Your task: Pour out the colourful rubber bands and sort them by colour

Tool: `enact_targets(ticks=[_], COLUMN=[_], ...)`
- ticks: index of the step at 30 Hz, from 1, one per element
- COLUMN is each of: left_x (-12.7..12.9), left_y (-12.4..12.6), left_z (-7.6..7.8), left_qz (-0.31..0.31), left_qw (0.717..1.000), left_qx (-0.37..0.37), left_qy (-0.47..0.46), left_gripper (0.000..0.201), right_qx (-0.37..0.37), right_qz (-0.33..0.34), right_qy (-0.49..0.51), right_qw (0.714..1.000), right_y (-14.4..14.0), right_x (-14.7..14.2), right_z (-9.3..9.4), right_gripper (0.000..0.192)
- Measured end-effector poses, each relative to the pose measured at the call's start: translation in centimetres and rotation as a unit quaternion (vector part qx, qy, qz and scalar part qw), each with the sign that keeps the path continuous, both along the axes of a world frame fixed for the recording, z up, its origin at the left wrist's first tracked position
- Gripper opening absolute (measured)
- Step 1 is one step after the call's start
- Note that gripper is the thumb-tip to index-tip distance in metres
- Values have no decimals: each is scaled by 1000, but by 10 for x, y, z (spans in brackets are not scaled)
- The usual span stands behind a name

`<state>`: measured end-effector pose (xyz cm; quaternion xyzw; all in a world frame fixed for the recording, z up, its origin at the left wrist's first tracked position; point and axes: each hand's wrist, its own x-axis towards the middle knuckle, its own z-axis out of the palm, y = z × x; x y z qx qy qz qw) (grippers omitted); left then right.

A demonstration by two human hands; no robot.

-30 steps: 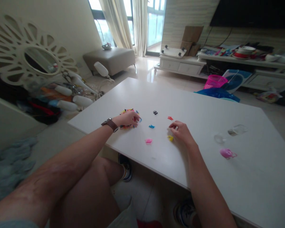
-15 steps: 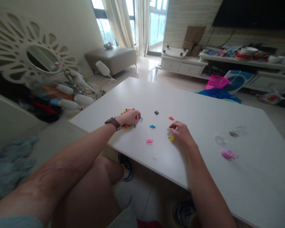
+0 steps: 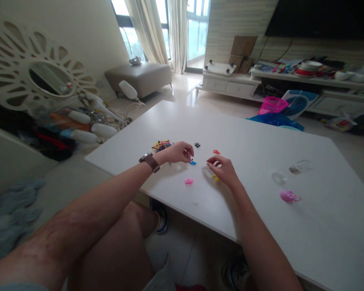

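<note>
My left hand (image 3: 180,152), with a brown watch on the wrist, hovers over the white table (image 3: 261,149). Its fingers are pinched just above a small blue piece (image 3: 193,162); whether they hold anything is too small to see. Behind that hand lies a pile of small coloured pieces (image 3: 161,144). My right hand (image 3: 223,169) rests on the table with curled fingers, thumb and forefinger touching. It partly covers a yellow piece (image 3: 214,177). A black piece (image 3: 197,144), a red piece (image 3: 216,152) and a pink piece (image 3: 188,182) lie singly around both hands.
To the right on the table lie a clear jar on its side (image 3: 301,165), its clear lid (image 3: 277,176) and a pink object (image 3: 287,197). My knees are under the near edge. A pink basket (image 3: 272,105) and blue items stand on the floor beyond.
My left hand has left the coloured pile and moved right, up to the blue piece. My right hand has shifted slightly left, covering more of the yellow piece.
</note>
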<state>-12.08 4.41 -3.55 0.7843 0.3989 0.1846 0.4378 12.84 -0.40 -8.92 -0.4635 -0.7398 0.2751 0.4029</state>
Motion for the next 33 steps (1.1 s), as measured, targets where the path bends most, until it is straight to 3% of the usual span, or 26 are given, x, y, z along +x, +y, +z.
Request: enact_targets(ticks=[9,16,20,24,28,33], left_x=[25,31,29,20,11,5], left_y=[-4,-3,-2,-1,0,1], left_z=[-6,-7,-1,7,13,6], left_qz=[-65,-68,-62,-52,-25,-3], left_qw=[998,996,991,980,979,978], left_qx=[25,57,105,162,175,194], left_qy=[-9,11,52,102,105,81], left_gripper=[15,13,15,19,19,17], right_qx=[-9,37,42,41,4,-15], right_qz=[64,57,14,-76,-155,-185], right_qy=[39,31,44,39,4,-100], right_qw=[997,997,998,995,988,977], right_y=[-10,-10,-7,10,43,90], right_x=[-19,-16,-11,-8,-12,-28], right_z=[3,0,-6,-10,-11,-17], right_gripper=[15,8,9,12,15,14])
